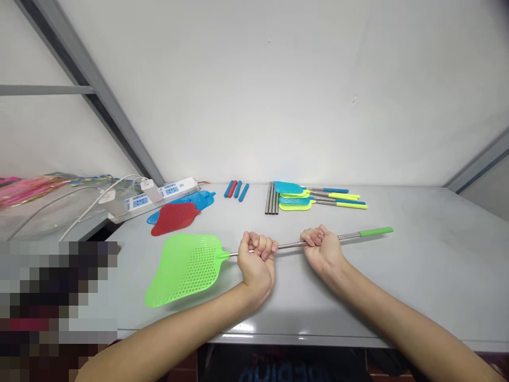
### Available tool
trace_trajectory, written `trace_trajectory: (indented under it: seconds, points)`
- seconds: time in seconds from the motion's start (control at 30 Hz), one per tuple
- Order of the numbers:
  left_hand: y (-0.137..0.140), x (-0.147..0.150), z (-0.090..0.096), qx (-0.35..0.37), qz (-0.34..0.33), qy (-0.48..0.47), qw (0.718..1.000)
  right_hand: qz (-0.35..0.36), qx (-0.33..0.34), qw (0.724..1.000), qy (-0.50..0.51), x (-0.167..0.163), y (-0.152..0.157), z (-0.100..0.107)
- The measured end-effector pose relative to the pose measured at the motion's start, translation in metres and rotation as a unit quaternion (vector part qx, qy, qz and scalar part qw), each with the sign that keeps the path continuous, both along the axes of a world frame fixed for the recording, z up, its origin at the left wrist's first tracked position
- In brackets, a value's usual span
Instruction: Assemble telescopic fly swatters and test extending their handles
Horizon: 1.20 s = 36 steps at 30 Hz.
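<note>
A green fly swatter (186, 268) is held level above the grey table, its perforated head to the left and its green grip to the right. My left hand (257, 260) is closed round the metal rod close to the head. Further along the rod, my right hand (321, 246) is closed too, palm side up, a short way from the green grip. Behind the swatter's head lie a red swatter head (175, 217) and blue swatter heads (204, 199), without rods.
Swatters with blue and yellow heads (294, 203) lie stacked at the back. Beside them are several metal rods (272, 199) and several blue and red grips (237, 190). A white power strip (155, 199) with cables stands at the left, near a plastic bag (47, 207).
</note>
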State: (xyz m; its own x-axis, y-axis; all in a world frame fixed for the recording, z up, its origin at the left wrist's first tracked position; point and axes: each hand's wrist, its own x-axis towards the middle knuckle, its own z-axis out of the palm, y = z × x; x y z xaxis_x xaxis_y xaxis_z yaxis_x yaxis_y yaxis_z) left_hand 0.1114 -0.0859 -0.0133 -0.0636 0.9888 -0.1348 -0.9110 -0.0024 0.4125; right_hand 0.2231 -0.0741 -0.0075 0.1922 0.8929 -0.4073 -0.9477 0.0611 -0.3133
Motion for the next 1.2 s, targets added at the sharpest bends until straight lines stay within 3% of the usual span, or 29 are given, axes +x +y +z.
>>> trace_trajectory:
  seconds: [0.33,0.7,1.2]
  points:
    - [-0.013,0.008,0.006,0.017,-0.006,0.024,1.0,0.006,-0.01,1.0,0.019,-0.008,-0.004,-0.002]
    - [-0.01,0.013,-0.001,-0.021,-0.014,0.04,0.999,0.016,-0.02,1.0,-0.007,-0.018,-0.01,-0.006]
    - [-0.008,0.018,-0.006,-0.006,-0.034,0.015,0.999,0.031,-0.031,0.999,0.029,-0.024,-0.014,-0.009]
